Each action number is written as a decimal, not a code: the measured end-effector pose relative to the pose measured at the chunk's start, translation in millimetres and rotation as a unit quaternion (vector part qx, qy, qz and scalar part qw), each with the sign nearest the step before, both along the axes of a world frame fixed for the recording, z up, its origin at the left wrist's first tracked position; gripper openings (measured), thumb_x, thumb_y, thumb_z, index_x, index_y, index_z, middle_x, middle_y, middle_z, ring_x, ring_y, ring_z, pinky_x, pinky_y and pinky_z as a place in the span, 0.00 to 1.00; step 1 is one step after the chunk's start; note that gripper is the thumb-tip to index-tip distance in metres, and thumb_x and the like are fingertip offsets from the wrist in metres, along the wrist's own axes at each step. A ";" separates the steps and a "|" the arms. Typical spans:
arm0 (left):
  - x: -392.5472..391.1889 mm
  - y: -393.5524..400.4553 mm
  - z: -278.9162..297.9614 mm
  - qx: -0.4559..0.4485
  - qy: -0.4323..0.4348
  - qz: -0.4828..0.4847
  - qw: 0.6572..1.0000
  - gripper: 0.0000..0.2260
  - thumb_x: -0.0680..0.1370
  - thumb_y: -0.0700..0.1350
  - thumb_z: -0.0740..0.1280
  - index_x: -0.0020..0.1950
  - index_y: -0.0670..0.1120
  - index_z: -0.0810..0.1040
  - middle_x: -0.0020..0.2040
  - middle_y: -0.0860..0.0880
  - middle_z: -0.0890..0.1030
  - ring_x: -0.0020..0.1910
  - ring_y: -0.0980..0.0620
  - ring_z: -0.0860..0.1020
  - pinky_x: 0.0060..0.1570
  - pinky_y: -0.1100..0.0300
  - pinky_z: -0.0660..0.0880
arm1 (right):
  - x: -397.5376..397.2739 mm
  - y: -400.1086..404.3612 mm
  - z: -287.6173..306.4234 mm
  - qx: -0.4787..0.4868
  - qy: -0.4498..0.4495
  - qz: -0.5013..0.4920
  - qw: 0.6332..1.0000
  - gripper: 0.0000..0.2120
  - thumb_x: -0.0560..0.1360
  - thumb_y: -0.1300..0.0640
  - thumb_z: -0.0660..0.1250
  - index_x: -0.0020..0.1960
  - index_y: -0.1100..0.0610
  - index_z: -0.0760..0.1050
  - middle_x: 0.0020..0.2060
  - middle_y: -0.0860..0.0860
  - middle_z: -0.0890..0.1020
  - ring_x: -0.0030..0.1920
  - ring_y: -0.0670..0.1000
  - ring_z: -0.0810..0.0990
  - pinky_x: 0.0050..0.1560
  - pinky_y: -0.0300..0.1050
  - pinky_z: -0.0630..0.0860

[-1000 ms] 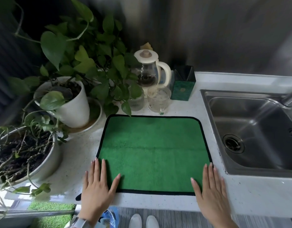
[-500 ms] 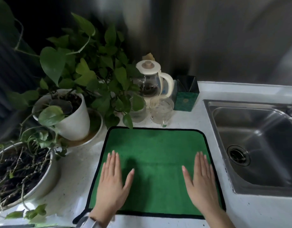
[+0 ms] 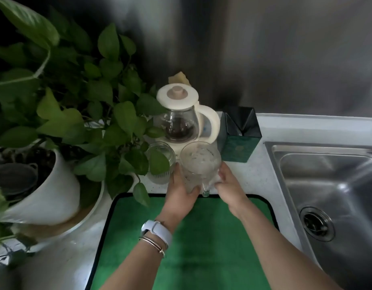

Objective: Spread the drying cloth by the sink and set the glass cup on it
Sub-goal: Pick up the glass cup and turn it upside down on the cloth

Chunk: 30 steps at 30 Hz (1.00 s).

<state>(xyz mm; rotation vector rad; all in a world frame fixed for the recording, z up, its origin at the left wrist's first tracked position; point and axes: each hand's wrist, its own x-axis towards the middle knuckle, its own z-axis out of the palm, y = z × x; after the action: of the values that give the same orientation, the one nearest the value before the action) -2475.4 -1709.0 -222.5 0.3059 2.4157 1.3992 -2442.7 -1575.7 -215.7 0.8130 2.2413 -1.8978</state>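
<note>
The green drying cloth [image 3: 202, 237] with a black border lies flat on the white counter, left of the sink. Just beyond its far edge stands the clear glass cup [image 3: 198, 162] with a handle facing me. My left hand [image 3: 181, 191] wraps the cup's left side. My right hand [image 3: 229, 183] holds its right side, by the handle. Both forearms stretch over the cloth. I cannot tell whether the cup's base rests on the counter.
A smaller ribbed glass [image 3: 160, 164] stands left of the cup, half behind leaves. Behind are a cream glass kettle [image 3: 181, 118] and a dark green box [image 3: 239, 139]. Potted plants [image 3: 55, 185] crowd the left. The steel sink [image 3: 331, 195] is at the right.
My hands left the cloth, where they lay flat, and reached forward to close on the glass cup. The camera moved in closer over the counter.
</note>
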 end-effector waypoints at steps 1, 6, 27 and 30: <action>-2.2 1.7 -2.2 0.011 -0.004 -0.001 1.000 0.35 0.72 0.42 0.69 0.74 0.44 0.52 0.71 0.43 0.66 0.69 0.45 0.66 0.67 0.53 0.66 | -2.8 -1.8 -1.1 -0.002 0.005 0.014 1.000 0.35 0.71 0.74 0.56 0.72 0.48 0.59 0.66 0.47 0.71 0.67 0.47 0.68 0.63 0.38 0.66; -11.3 10.9 -5.9 0.037 -0.037 0.032 0.998 0.37 0.69 0.45 0.72 0.73 0.45 0.56 0.68 0.44 0.72 0.65 0.46 0.71 0.63 0.50 0.72 | -9.2 -7.5 -6.1 -0.010 0.016 0.014 1.000 0.32 0.70 0.67 0.63 0.71 0.50 0.62 0.63 0.49 0.76 0.62 0.49 0.74 0.65 0.49 0.71; 145.6 -61.4 45.1 0.343 -0.395 0.075 0.849 0.25 0.66 0.61 0.66 0.50 0.42 0.81 0.47 0.44 0.86 0.44 0.52 0.84 0.42 0.63 0.80 | 158.9 -65.7 57.9 0.194 0.180 0.088 0.960 0.36 0.66 0.53 0.73 0.62 0.28 0.58 0.58 0.25 0.58 0.62 0.28 0.60 0.57 0.18 0.59; 162.1 -63.5 42.2 0.400 -0.480 0.083 0.776 0.26 0.68 0.62 0.64 0.50 0.40 0.83 0.50 0.40 0.85 0.45 0.49 0.84 0.43 0.60 0.82 | 163.0 -73.0 57.9 0.261 0.156 0.121 0.945 0.37 0.64 0.47 0.73 0.65 0.31 0.56 0.57 0.21 0.53 0.63 0.33 0.54 0.60 0.22 0.53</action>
<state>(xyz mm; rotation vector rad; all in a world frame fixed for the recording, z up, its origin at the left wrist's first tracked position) -2313.3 -1772.5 -180.4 -0.3860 0.9671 1.9417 -2279.7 -1648.7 -157.8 0.2561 2.9366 -1.4141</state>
